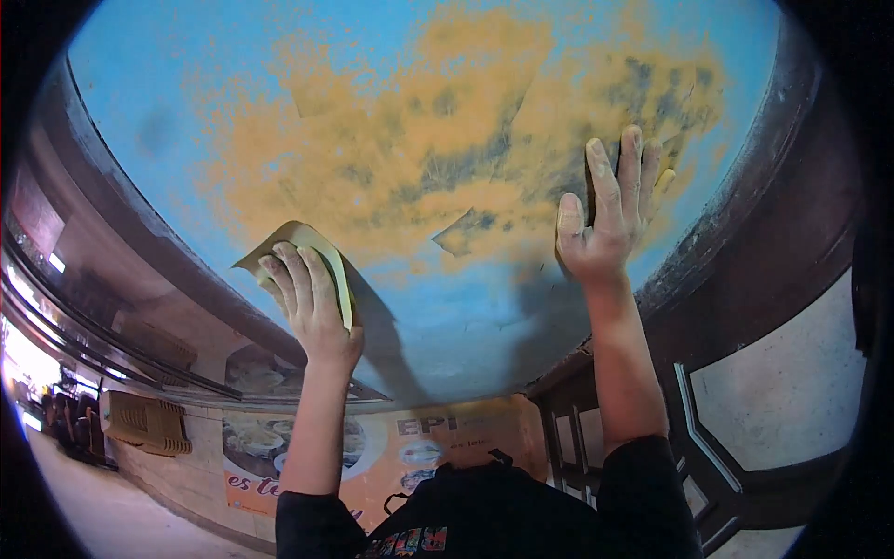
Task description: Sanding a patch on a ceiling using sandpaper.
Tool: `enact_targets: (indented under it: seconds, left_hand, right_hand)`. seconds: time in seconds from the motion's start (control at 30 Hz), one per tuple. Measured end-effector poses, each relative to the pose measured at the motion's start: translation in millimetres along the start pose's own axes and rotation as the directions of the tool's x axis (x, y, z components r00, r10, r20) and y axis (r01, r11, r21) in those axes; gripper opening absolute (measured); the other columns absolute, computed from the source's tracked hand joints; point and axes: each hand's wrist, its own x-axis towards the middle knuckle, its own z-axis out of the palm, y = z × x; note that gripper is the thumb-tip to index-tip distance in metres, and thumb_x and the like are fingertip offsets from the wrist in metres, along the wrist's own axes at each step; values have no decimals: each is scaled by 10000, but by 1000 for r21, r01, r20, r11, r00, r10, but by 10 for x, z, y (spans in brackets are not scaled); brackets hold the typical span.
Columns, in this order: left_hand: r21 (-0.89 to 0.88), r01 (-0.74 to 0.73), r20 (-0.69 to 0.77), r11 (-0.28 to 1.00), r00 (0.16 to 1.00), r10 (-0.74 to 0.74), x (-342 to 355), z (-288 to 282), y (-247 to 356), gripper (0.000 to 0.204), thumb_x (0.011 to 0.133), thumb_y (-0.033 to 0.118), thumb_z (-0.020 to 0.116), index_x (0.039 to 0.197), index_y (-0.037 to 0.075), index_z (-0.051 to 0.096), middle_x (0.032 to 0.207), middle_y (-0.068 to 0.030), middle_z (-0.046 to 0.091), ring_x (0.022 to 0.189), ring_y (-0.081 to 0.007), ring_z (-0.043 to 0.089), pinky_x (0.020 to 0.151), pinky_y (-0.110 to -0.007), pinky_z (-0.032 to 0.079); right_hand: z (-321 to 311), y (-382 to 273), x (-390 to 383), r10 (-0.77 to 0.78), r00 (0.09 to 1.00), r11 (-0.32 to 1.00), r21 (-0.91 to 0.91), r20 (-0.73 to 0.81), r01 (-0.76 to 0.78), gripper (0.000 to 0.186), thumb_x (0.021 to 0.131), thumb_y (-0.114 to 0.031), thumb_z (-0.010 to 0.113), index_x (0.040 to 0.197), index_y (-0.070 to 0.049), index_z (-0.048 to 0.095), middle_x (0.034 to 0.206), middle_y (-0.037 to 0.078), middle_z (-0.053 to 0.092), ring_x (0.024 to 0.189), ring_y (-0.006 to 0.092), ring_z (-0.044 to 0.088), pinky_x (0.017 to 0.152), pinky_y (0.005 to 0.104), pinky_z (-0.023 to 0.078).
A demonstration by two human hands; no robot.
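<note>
A large blue painted surface (447, 321) spreads before me, with an orange-tan patch (372, 158) across its middle. Dark grey spots and sharp-edged scraps of bared layer show within that patch. My left hand (312, 298) presses a bent, tan sheet of sandpaper (296, 238) against the lower left of the surface; its pale edge curls up beside my fingers. On the right, my right hand (610, 210) lies with its fingers stretched out on the orange area, its fingertips dusty and nothing in it.
A dark frame (158, 242) borders the surface at the left, and another dark edge (736, 214) runs along the right. Below are an orange printed banner (377, 456), a tan plastic crate-like box (144, 422) and dark panelling with pale panes (773, 401).
</note>
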Motion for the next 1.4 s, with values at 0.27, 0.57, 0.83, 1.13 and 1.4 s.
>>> enact_targets:
  seconds: [0.27, 0.57, 0.83, 1.13, 1.4]
  left_hand:
    - [53, -225, -1, 973, 974, 225, 1097, -350, -92, 514, 853, 1, 488, 1365, -20, 448, 1470, -270, 333, 1414, -434, 201, 1124, -553, 153]
    - [112, -255, 162, 961, 958, 235, -1, -68, -367, 450, 924, 184, 481, 1296, -69, 488, 1397, -327, 391, 1379, -500, 219, 1103, -587, 186]
    - [5, -179, 18, 984, 984, 179, 643, -327, -501, 483, 936, 74, 445, 1401, -43, 382, 1489, -262, 293, 1411, -442, 179, 1136, -528, 177]
    - [120, -315, 80, 941, 948, 307, -122, -78, -572, 496, 860, 55, 547, 1333, -64, 458, 1421, -315, 371, 1379, -480, 245, 1104, -584, 194]
    - [68, -276, -100, 959, 954, 281, 1184, -489, -420, 448, 954, 73, 437, 1394, -11, 424, 1485, -226, 330, 1406, -422, 222, 1130, -520, 188]
  right_hand:
    - [-66, 126, -86, 1, 999, 996, -90, 53, 4, 481, 845, -296, 547, 1321, -229, 557, 1491, 120, 381, 1408, 413, 240, 1126, 586, 30]
    - [126, -62, -87, -31, 999, 999, 22, -27, 32, 497, 820, -278, 576, 1314, -220, 567, 1488, 111, 386, 1394, 430, 261, 1125, 588, 62]
    - [134, -236, -147, -17, 999, 996, -82, 48, 21, 495, 821, -263, 573, 1314, -223, 568, 1485, 116, 390, 1387, 434, 274, 1126, 585, 71]
    - [104, -267, -111, -29, 999, 993, -111, 34, 33, 500, 830, -278, 571, 1326, -219, 556, 1476, 123, 401, 1393, 430, 262, 1128, 576, 84]
    - [94, -233, -135, -29, 999, 994, -101, 24, 31, 506, 819, -284, 574, 1322, -222, 562, 1489, 111, 387, 1402, 418, 250, 1129, 579, 57]
